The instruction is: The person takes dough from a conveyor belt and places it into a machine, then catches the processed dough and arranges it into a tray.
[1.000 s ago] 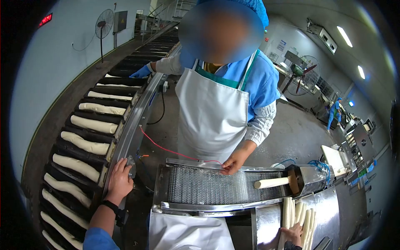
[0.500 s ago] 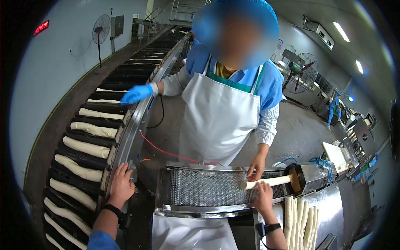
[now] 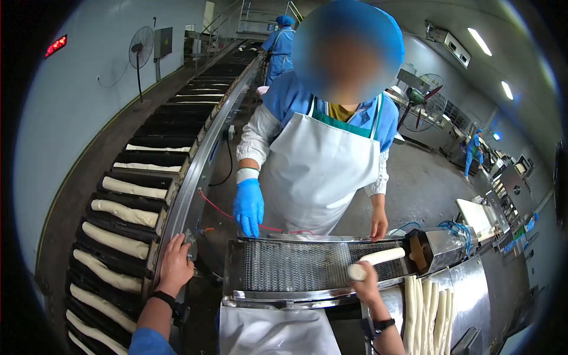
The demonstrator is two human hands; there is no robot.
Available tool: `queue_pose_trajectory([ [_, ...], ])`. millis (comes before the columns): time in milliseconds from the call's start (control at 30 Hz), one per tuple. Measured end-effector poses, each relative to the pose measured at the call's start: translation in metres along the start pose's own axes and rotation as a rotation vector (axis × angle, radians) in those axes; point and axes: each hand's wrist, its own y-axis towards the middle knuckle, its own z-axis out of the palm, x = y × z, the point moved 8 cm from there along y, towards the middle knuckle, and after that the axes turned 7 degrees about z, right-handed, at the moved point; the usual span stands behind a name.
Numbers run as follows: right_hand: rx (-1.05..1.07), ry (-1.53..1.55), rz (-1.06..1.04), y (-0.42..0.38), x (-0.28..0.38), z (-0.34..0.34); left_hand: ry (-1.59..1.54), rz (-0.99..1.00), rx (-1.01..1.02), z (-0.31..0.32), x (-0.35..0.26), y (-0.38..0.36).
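My right hand (image 3: 365, 281) is wrapped round a thick pale dough roll (image 3: 383, 256) above the mesh belt (image 3: 296, 265). The roll's blunt near end sticks out to the left of my fingers, and its other end points toward the metal outlet (image 3: 442, 249) at the belt's right. On the left, my left hand (image 3: 176, 264) rests with fingers extended on the metal rail (image 3: 167, 236) of the long conveyor, holding nothing. Long dough strips (image 3: 115, 239) lie in that conveyor's black trays.
Several dough sticks (image 3: 427, 313) lie side by side on a steel table (image 3: 470, 296) at my right. Across the mesh belt stands a co-worker in a white apron (image 3: 319, 171); their gloved hand (image 3: 248, 207) hangs near its far edge. A standing fan (image 3: 141, 50) is by the wall.
My right hand has closed round the dough roll, while the co-worker's bare hand has moved off it. Their gloved hand has come from the long conveyor to the mesh belt. The dough strips shifted slightly.
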Motion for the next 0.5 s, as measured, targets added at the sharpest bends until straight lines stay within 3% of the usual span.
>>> queue_pose_trajectory([
  [33, -0.077, 0.263, 0.246, -0.019, -0.003, -0.027, 0.0, 0.002, 0.0, 0.001, 0.0, 0.002],
  [100, -0.293, 0.512, 0.357, -0.062, -0.047, -0.084, -0.009, 0.006, 0.002, -0.001, 0.0, 0.005],
  [167, -0.57, 0.652, 0.504, -0.127, -0.093, -0.14, -0.013, 0.007, 0.0, -0.001, -0.002, 0.006],
  [200, -0.606, 0.521, 0.533, -0.16, -0.109, -0.164, -0.015, 0.011, -0.004, -0.002, -0.004, 0.007],
  [233, -0.817, 0.512, 0.598, -0.202, -0.13, -0.183, -0.013, 0.004, -0.005, -0.004, -0.004, 0.008],
  [267, -0.815, 0.206, 0.515, -0.233, -0.145, -0.204, -0.016, 0.012, -0.009, -0.007, -0.007, 0.007],
  [300, -0.652, 0.122, 0.45, -0.285, -0.237, -0.219, -0.02, 0.019, -0.013, -0.009, -0.009, 0.006],
  [333, -0.515, -0.401, 0.728, -0.29, -0.125, -0.218, -0.015, 0.008, -0.017, -0.01, -0.011, 0.0],
  [367, -0.425, -0.595, 0.764, -0.314, -0.164, -0.221, -0.019, 0.024, -0.03, -0.012, -0.015, -0.003],
  [400, -0.388, -0.728, 0.64, -0.327, -0.139, -0.22, -0.022, 0.04, -0.043, -0.015, -0.019, -0.007],
  [467, -0.647, -0.824, 0.583, -0.353, -0.129, -0.218, -0.016, 0.04, -0.046, -0.015, -0.021, -0.005],
  [500, -0.422, -1.107, 0.539, -0.378, -0.199, -0.217, -0.013, 0.043, -0.05, -0.016, -0.024, -0.009],
])
